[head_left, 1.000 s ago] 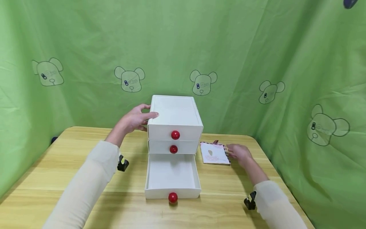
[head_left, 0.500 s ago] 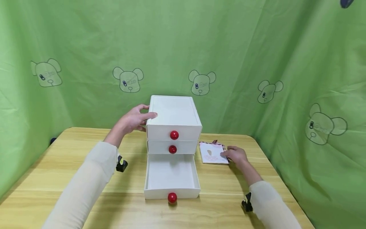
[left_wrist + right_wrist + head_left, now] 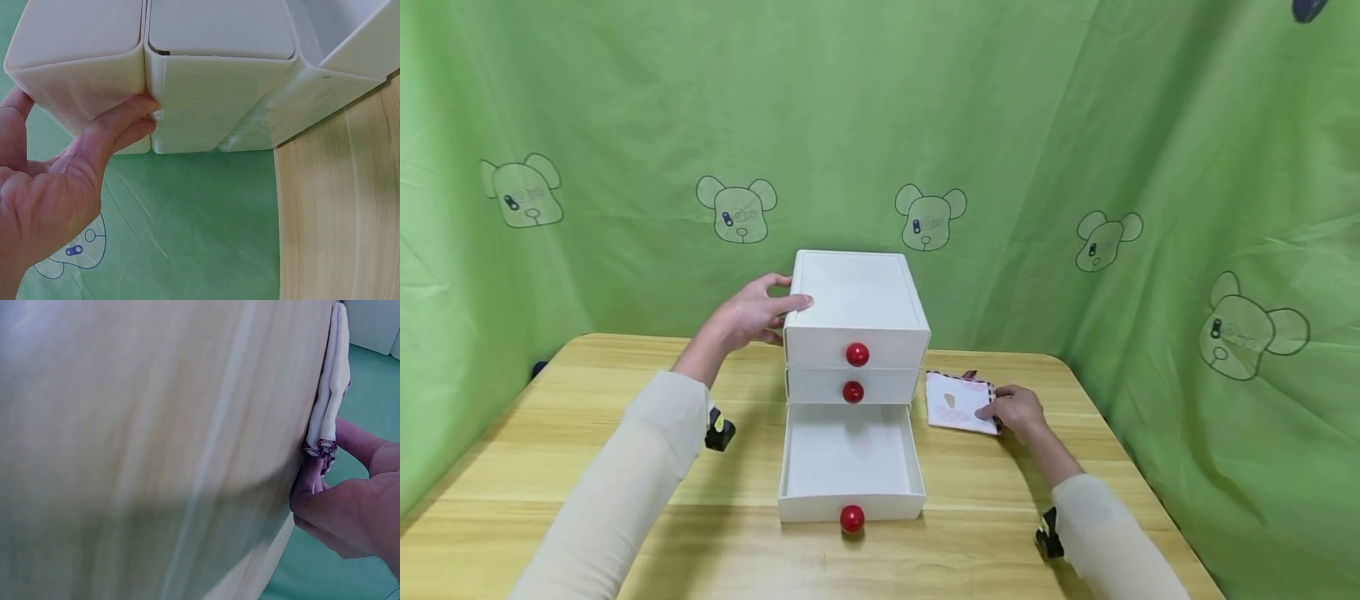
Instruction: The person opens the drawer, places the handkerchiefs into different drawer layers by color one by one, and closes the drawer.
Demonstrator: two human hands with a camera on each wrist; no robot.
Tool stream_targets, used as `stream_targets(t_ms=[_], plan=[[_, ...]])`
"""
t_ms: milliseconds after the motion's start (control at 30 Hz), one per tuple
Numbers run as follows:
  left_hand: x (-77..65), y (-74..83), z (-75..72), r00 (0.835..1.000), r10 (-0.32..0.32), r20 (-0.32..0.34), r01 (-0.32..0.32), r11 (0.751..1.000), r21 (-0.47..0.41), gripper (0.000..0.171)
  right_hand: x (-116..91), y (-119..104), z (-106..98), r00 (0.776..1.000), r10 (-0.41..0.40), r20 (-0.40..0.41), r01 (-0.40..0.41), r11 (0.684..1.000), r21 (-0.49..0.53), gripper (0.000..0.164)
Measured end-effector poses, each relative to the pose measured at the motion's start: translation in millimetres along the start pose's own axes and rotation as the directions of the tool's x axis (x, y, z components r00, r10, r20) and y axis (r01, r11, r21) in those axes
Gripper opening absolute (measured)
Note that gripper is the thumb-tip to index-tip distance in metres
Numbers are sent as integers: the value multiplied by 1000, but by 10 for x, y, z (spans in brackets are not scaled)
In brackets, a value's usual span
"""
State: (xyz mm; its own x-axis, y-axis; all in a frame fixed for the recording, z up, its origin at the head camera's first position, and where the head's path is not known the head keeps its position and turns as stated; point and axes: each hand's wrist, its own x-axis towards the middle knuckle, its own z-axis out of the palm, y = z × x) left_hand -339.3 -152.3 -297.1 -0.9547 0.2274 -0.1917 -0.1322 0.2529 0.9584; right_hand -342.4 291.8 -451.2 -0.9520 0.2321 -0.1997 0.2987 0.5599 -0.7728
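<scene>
A white three-drawer box (image 3: 857, 292) with red ball knobs stands mid-table in the head view. Its bottom drawer (image 3: 850, 454) is pulled out and has nothing in it. My left hand (image 3: 748, 312) rests on the box's upper left edge, thumb on the top. In the left wrist view its fairly straight fingers (image 3: 125, 119) press against the side wall. To the right of the box, my right hand (image 3: 1018, 410) pinches the near right corner of a folded white cloth (image 3: 953, 400) with checkered trim. The right wrist view shows the thumb above the cloth (image 3: 331, 381) and fingers beneath it.
The wooden table (image 3: 647, 492) spreads around the box. A green curtain (image 3: 835, 108) with printed bear heads hangs behind the table and along its sides. The top drawer (image 3: 820, 346) and middle drawer (image 3: 820, 385) are pushed in.
My right hand has moved left and inward from beside the cloth and now grips its corner, which tilts slightly. The left hand stays on the box.
</scene>
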Motion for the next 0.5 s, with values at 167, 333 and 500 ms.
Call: stream_targets(t_ms=[167, 333, 500], plan=[[2, -4, 0, 1000, 1, 1, -1, 1000, -7, 85, -25, 9, -11, 1000, -1, 12, 1, 1000, -4, 69], [15, -17, 0, 1000, 2, 7, -2, 1000, -14, 86, -37, 16, -22, 1000, -6, 13, 7, 999, -36, 69], [7, -10, -4, 1000, 8, 7, -8, 1000, -8, 85, -64, -16, -63, 999, -34, 7, 35, 997, -72, 67]])
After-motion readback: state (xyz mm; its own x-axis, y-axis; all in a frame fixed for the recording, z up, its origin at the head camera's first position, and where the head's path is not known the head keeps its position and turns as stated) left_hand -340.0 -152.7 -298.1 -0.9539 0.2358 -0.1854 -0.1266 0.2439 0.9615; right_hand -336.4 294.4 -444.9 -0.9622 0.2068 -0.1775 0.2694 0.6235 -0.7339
